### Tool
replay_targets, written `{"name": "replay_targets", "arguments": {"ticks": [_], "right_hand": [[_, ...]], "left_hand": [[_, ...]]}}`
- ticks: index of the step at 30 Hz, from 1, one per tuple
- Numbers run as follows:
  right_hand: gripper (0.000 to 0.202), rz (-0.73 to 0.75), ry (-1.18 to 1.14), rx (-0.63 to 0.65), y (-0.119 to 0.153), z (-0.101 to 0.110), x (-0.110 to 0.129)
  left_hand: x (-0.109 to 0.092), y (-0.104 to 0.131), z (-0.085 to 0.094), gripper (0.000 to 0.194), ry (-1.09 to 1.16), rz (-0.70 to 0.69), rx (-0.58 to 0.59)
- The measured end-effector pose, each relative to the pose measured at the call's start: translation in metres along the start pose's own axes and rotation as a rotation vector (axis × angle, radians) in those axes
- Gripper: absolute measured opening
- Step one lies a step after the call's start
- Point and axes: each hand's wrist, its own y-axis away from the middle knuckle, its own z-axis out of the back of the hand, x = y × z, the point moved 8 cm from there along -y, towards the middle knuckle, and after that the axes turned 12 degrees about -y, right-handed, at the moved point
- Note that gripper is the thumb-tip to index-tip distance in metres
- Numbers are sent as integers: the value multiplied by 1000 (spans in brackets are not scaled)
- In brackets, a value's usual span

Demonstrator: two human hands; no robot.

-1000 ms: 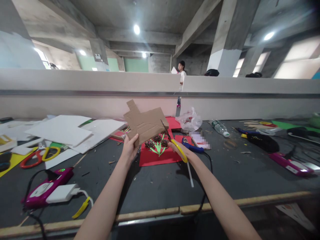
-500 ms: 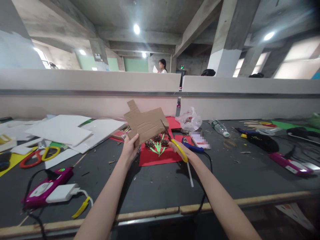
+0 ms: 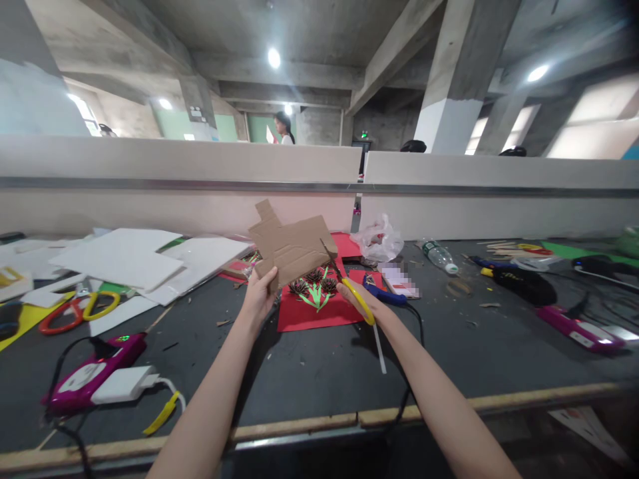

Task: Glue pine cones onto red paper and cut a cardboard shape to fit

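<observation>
Left hand (image 3: 259, 293): closed on the lower edge of an angular piece of brown cardboard (image 3: 294, 246), thumb on the near face, the piece raised and tilted above the dark worktable (image 3: 299, 382). Right hand (image 3: 378, 311): closed around the yellow-handled scissors (image 3: 368, 313), blades pointing up and away at the cardboard's right-hand edge; from where I stand, I cannot tell whether they bite into it. Beneath the cardboard lies a red sheet (image 3: 319, 322) bearing dark cones (image 3: 299, 287) and a bright green cut-out (image 3: 315, 295). Just beside the right hand: a blue corded tool (image 3: 392, 297). Farther right, a clear bottle (image 3: 438, 255) lies on its side.
</observation>
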Motion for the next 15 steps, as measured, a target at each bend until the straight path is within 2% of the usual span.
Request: {"name": "replay_targets", "arguments": {"ticks": [8, 15], "right_hand": [[48, -13, 4, -11, -4, -2, -10], [47, -16, 35, -13, -3, -2, -7]], "left_hand": [[-1, 0, 0, 38, 2, -7, 4], [-1, -1, 1, 37, 4, -4, -2]]}}
